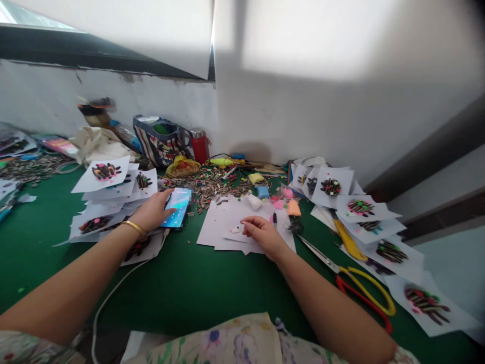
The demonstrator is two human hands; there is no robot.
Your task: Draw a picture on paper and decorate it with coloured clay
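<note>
My left hand [153, 209] grips a smartphone [179, 207] by its left edge, its blue screen lit and a white cable [125, 275] running from its lower end. On the white paper [212, 227] in front of me, my right hand [263, 235] has thumb and forefinger pinched together; what they hold, if anything, is too small to make out. Beside those fingertips lies a small white clay shape [236, 229] with a dark dot and a pink tip. White clay [254, 202] and a black pen [275, 219] rest on the paper close by.
Scissors [337, 268] with red and yellow handles lie right of my forearm. Papers with seed-and-clay figures [361, 207] spread at the right, more [100, 177] at the left. Striped seeds [212, 184] are heaped behind, near a red bottle [199, 146] and striped bag [161, 141].
</note>
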